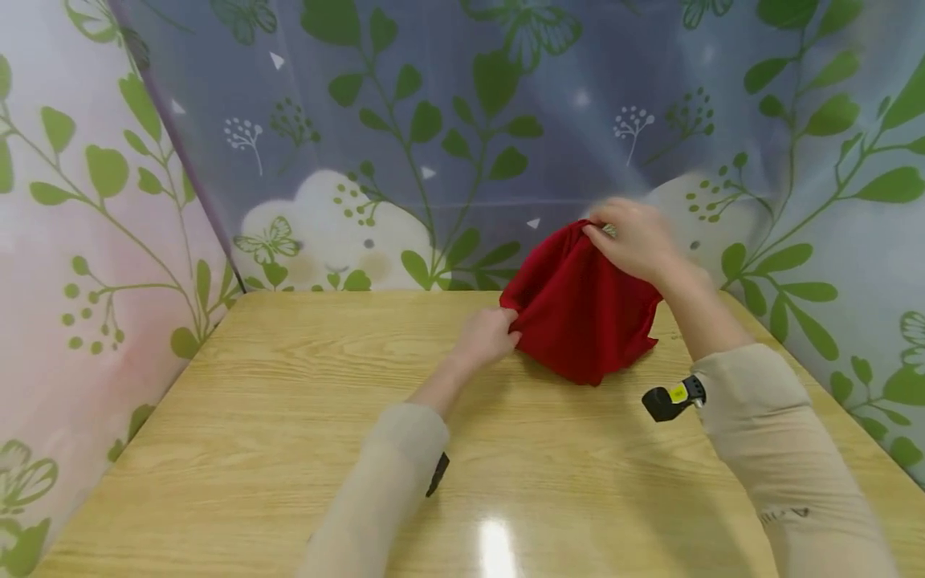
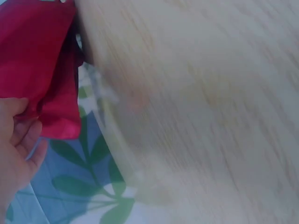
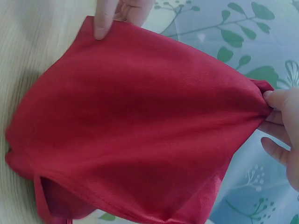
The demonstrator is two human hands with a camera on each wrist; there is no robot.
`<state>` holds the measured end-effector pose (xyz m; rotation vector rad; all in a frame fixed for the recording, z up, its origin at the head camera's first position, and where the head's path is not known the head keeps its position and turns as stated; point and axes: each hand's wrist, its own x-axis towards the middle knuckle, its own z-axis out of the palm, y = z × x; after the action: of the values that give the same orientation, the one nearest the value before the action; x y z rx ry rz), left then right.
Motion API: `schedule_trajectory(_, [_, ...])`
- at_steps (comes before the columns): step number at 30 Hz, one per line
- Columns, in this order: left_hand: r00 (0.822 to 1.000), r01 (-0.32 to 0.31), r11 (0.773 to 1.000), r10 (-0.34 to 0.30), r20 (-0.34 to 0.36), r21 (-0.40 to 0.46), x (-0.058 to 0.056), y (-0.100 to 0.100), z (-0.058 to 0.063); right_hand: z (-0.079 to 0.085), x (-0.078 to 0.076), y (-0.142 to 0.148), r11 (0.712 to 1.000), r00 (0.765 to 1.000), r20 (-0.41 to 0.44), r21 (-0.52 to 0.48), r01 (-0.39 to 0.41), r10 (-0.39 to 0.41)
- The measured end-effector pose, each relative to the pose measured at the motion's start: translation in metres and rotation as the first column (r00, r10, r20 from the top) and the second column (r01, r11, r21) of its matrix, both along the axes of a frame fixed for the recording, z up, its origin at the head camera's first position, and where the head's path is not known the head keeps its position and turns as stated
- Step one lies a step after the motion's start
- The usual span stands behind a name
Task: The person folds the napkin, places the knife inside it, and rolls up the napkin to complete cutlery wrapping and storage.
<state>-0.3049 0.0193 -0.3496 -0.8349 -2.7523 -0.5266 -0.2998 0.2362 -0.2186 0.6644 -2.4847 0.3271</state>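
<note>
So, starting at the left: a pale leafy side wall (image 1: pixel 94 233), then the wood-grain table (image 1: pixel 303 385) running across. The left hand (image 1: pixel 487 337) comes in around the middle, pinching the left edge of a red cloth (image 1: pixel 578 313) between thumb and fingers. The grip looks pretty close to the edge, so my worry is that a sideways tug could pull the fabric right out of those fingers.

The cloth itself is bunched up over the back right part of the table, in front of the dark leafy backdrop (image 1: pixel 448 136). Its lower edge hangs near the tabletop (can't tell if it actually touches). There's a narrow strappy bit (image 3: pixel 41 200) at the bottom in the right wrist view, maybe a strap, maybe just a fold; a finger or the hem could snag on it and twist everything.

Further right, the right hand (image 1: pixel 636 241) has the top corner pinched up high, gathered into creases. If it pulled harder than the left, I'd expect a lopsided stretch. The wrist camera (image 1: pixel 675 399) sticking out by the right sleeve (image 1: pixel 766 425) could also catch loose fabric if it swung that way.
</note>
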Motion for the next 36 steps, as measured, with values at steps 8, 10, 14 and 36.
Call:
schedule_trajectory(8, [0.998, -0.056, 0.991, 0.059, -0.023, 0.122, -0.009, -0.034, 0.018, -0.001, 0.0, -0.01, 0.995, 0.997, -0.014, -0.054, 0.08, -0.081])
schedule_trajectory(10, [0.995, -0.078, 0.988, 0.085, -0.052, 0.132, -0.011, -0.043, 0.024, -0.004, 0.001, -0.01, 0.994, 0.996, 0.004, -0.067, 0.087, -0.087])
schedule_trajectory(14, [0.985, -0.147, 0.979, 0.158, -0.07, 0.142, -0.015, -0.06, 0.039, -0.01, -0.001, -0.01, 0.993, 0.994, 0.047, -0.063, 0.099, -0.096])
schedule_trajectory(36, [0.97, -0.241, 0.959, 0.242, 0.01, 0.149, -0.015, -0.099, 0.081, -0.061, -0.009, -0.036, 0.975, 0.919, 0.359, 0.201, 0.095, -0.164])
